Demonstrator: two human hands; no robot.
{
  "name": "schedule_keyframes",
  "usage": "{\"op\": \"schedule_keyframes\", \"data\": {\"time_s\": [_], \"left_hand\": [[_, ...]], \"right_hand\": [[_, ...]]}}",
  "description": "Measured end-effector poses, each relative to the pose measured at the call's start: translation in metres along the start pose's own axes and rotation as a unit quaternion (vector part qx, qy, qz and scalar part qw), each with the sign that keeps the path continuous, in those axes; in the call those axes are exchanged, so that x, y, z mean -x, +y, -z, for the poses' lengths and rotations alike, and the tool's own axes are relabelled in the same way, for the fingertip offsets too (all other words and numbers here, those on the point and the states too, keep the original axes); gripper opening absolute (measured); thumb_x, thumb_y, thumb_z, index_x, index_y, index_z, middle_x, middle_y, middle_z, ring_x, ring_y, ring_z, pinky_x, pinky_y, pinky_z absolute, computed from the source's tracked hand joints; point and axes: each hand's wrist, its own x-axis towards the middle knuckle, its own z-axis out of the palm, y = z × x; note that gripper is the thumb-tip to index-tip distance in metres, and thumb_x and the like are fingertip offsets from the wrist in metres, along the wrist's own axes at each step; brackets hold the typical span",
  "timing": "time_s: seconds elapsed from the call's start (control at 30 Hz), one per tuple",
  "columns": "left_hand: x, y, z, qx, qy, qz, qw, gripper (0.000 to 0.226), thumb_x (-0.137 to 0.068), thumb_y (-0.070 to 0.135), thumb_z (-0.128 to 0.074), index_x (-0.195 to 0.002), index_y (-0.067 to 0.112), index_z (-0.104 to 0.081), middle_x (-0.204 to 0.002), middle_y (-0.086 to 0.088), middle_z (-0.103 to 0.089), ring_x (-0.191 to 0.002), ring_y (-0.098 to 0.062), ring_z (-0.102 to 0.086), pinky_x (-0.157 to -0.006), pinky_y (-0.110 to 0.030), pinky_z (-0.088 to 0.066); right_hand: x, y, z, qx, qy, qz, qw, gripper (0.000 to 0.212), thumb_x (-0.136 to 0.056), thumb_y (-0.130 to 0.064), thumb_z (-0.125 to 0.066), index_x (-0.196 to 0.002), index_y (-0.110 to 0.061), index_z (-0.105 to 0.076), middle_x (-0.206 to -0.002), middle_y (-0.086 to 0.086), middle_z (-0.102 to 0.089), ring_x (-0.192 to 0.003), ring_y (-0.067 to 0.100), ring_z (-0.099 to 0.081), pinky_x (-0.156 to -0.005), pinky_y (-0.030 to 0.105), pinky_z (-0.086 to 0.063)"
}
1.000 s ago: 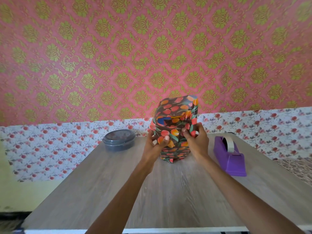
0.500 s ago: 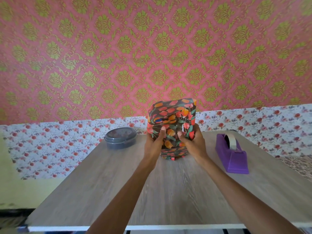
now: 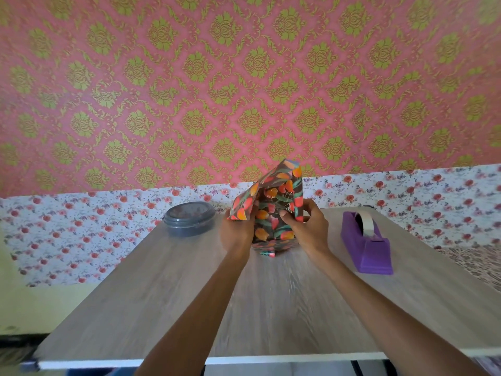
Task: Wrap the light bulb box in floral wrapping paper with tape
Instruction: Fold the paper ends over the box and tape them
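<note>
The light bulb box, covered in dark floral wrapping paper [image 3: 273, 213], stands upright at the middle of the wooden table [image 3: 168, 294]. Its top paper rises to a point, with one flap spread out to the left. My left hand [image 3: 237, 230] grips the left side and that flap. My right hand [image 3: 305, 226] holds the right side, thumb pressing on the front face. A purple tape dispenser [image 3: 366, 240] with a roll of tape sits to the right, apart from both hands.
A round grey lidded container [image 3: 189, 218] sits at the table's back left. Patterned wallpaper covers the wall right behind the table. The table's near edge runs along the bottom of the view.
The paper at the box's top has gone from a flattened fold to a raised point with a flap spread left. Both hands shifted slightly on the package.
</note>
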Motion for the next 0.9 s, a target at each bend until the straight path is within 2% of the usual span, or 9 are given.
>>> {"op": "schedule_keyframes", "data": {"time_s": [0.17, 0.27, 0.4, 0.43, 0.5, 0.63, 0.7, 0.8, 0.9], "left_hand": [[0.004, -0.003, -0.003, -0.05, 0.023, -0.014, 0.998, 0.045, -0.09, 0.041, -0.064, -0.128, 0.017, -0.058, -0.117, -0.003, -0.067, -0.101, -0.023, -0.065, -0.077, -0.031, -0.051], [0.008, -0.002, -0.006, -0.048, 0.024, -0.001, 0.999, 0.048, -0.091, 0.037, -0.064, -0.134, 0.018, -0.054, -0.118, -0.003, -0.068, -0.087, -0.015, -0.061, -0.062, -0.022, -0.047], [0.014, -0.004, -0.008, -0.046, 0.022, -0.007, 0.999, 0.038, -0.091, 0.031, -0.067, -0.125, 0.018, -0.057, -0.103, 0.003, -0.065, -0.072, -0.007, -0.054, -0.057, -0.02, -0.041], [0.014, -0.005, -0.008, -0.045, 0.021, -0.01, 0.999, 0.037, -0.091, 0.031, -0.067, -0.124, 0.018, -0.058, -0.103, 0.003, -0.066, -0.069, -0.005, -0.053, -0.054, -0.02, -0.041], [0.013, -0.009, -0.007, -0.04, 0.022, -0.017, 0.999, 0.04, -0.09, 0.033, -0.067, -0.126, 0.018, -0.058, -0.107, 0.0, -0.069, -0.074, -0.008, -0.057, -0.062, -0.022, -0.046], [0.014, -0.008, -0.003, -0.035, 0.028, -0.026, 0.999, 0.044, -0.089, 0.039, -0.066, -0.127, 0.018, -0.059, -0.114, -0.003, -0.069, -0.086, -0.014, -0.059, -0.07, -0.029, -0.05], [0.015, -0.005, -0.003, -0.029, 0.004, -0.023, 0.999, 0.046, -0.086, 0.045, -0.068, -0.122, 0.018, -0.061, -0.11, -0.002, -0.07, -0.087, -0.015, -0.063, -0.075, -0.033, -0.055], [0.021, 0.0, 0.001, 0.039, -0.076, -0.012, 0.996, 0.052, -0.068, 0.055, -0.076, -0.111, 0.026, -0.067, -0.1, 0.006, -0.073, -0.089, -0.012, -0.069, -0.083, -0.039, -0.058], [0.036, -0.003, 0.009, 0.11, -0.174, -0.007, 0.979, 0.044, -0.08, 0.033, -0.076, -0.121, 0.03, -0.06, -0.111, 0.012, -0.069, -0.098, -0.005, -0.064, -0.077, -0.028, -0.051]], "right_hand": [[0.007, 0.001, 0.0, -0.006, -0.016, 0.017, 1.0, 0.039, -0.079, -0.049, -0.076, -0.104, -0.025, -0.057, -0.092, -0.013, -0.068, -0.085, 0.0, -0.064, -0.073, 0.021, -0.05], [0.006, -0.002, 0.0, 0.006, 0.032, -0.005, 0.999, 0.034, -0.087, -0.052, -0.065, -0.101, -0.022, -0.057, -0.086, -0.012, -0.066, -0.078, 0.001, -0.063, -0.066, 0.024, -0.046], [0.005, -0.003, -0.002, 0.047, 0.084, -0.032, 0.995, 0.026, -0.086, -0.044, -0.069, -0.094, -0.021, -0.059, -0.078, -0.013, -0.062, -0.078, 0.016, -0.064, -0.062, 0.028, -0.041], [0.005, -0.003, -0.003, 0.05, 0.086, -0.032, 0.995, 0.028, -0.084, -0.046, -0.071, -0.093, -0.022, -0.059, -0.079, -0.013, -0.063, -0.079, 0.016, -0.065, -0.064, 0.029, -0.042], [0.009, -0.002, -0.002, 0.039, 0.065, -0.026, 0.997, 0.037, -0.077, -0.052, -0.076, -0.094, -0.025, -0.058, -0.084, -0.013, -0.065, -0.08, 0.011, -0.065, -0.066, 0.028, -0.046], [0.021, -0.004, 0.0, 0.001, 0.015, 0.004, 1.0, 0.061, -0.061, -0.048, -0.089, -0.105, -0.03, -0.051, -0.093, -0.019, -0.063, -0.084, -0.005, -0.059, -0.07, 0.014, -0.045], [0.024, -0.003, 0.001, 0.004, 0.034, 0.011, 0.999, 0.065, -0.058, -0.044, -0.092, -0.107, -0.029, -0.051, -0.096, -0.016, -0.064, -0.085, 0.001, -0.061, -0.073, 0.017, -0.046], [0.024, -0.003, 0.004, -0.01, 0.073, -0.011, 0.997, 0.062, -0.058, -0.04, -0.092, -0.105, -0.027, -0.053, -0.094, -0.015, -0.066, -0.088, 0.009, -0.065, -0.076, 0.025, -0.05], [0.02, -0.003, 0.012, -0.031, 0.085, -0.018, 0.996, 0.064, -0.054, -0.043, -0.093, -0.103, -0.033, -0.052, -0.092, -0.019, -0.065, -0.088, 0.007, -0.064, -0.082, 0.029, -0.052]]}}
